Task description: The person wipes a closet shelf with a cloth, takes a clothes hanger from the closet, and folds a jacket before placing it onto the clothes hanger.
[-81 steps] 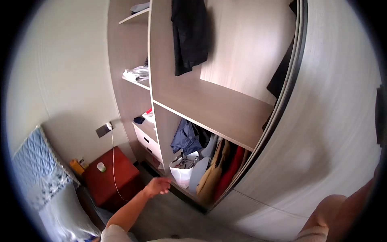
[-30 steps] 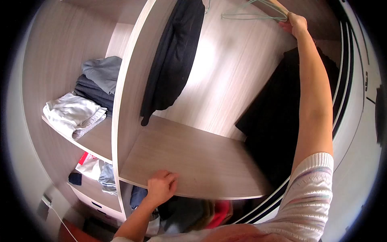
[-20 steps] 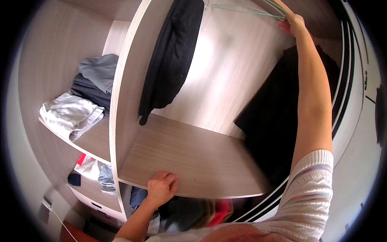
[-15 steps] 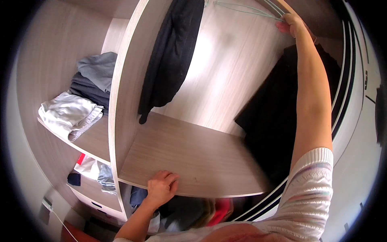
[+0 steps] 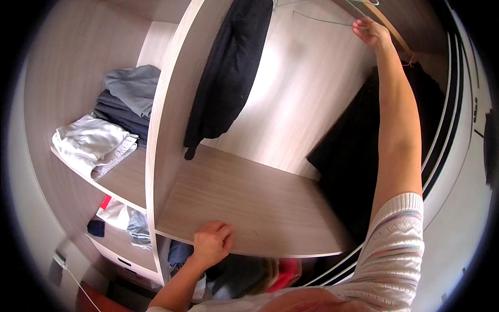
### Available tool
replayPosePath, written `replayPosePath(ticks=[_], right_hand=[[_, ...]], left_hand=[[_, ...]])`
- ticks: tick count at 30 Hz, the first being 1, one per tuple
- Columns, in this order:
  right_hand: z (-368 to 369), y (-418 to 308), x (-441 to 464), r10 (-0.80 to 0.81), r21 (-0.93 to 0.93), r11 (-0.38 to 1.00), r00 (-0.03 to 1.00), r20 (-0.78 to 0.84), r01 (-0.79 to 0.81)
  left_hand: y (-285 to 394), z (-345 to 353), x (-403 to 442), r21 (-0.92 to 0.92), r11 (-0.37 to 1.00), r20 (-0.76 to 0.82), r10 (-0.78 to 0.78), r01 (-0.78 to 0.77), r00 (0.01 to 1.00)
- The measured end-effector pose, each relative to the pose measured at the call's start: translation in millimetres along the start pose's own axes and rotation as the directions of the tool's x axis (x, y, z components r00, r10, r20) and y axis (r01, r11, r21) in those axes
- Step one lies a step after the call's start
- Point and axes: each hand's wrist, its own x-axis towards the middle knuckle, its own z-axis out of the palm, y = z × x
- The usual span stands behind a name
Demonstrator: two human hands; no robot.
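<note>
My right hand (image 5: 371, 34) is raised high in the wardrobe, its fingers pinched on the end of a thin pale-green wire hanger (image 5: 322, 20). No garment shows on this hanger. Lower down, my left hand (image 5: 213, 242) rests with curled fingers at the front edge of the wooden shelf (image 5: 260, 197); I see nothing held in it. A dark garment (image 5: 228, 73) hangs against the upright divider on the left. Behind my right forearm hangs a black garment (image 5: 348, 161), partly hidden by the arm.
Left of the divider (image 5: 163, 104), a folded white cloth (image 5: 93, 140) and a stack of grey clothes (image 5: 125, 99) lie on a shelf. Below are more folded clothes (image 5: 138, 229). Several garments (image 5: 239, 273) hang under the middle shelf. Sliding door tracks (image 5: 442, 140) run along the right.
My right hand has shifted slightly left along with the hanger end, and its fingers show more clearly. The left hand stays at the shelf edge. The whole view has shifted a little.
</note>
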Motion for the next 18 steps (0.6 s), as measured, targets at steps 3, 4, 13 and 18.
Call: replayPosePath(ticks=[3,4,13,18], right_hand=[[0,-1,6,-0.097,0.020,0.995,0.993,-0.063,0.099],[-1,-3,8,-0.095,-0.007,0.995,0.989,-0.112,0.095],[-18,-13,1,-0.087,0.009,0.996,0.947,-0.308,0.094],[-72,14,-70,-0.159,-0.068,0.987,0.962,-0.223,0.147]], left_hand=[[3,-2,1,-0.020,1.000,-0.021,-0.008,0.007,1.000],[4,-2,1,-0.023,1.000,-0.017,-0.012,0.011,1.000],[0,-2,-1,-0.039,0.999,0.022,-0.028,0.029,0.999],[-3,-3,-3,-0.042,0.997,0.062,-0.067,0.070,0.996]])
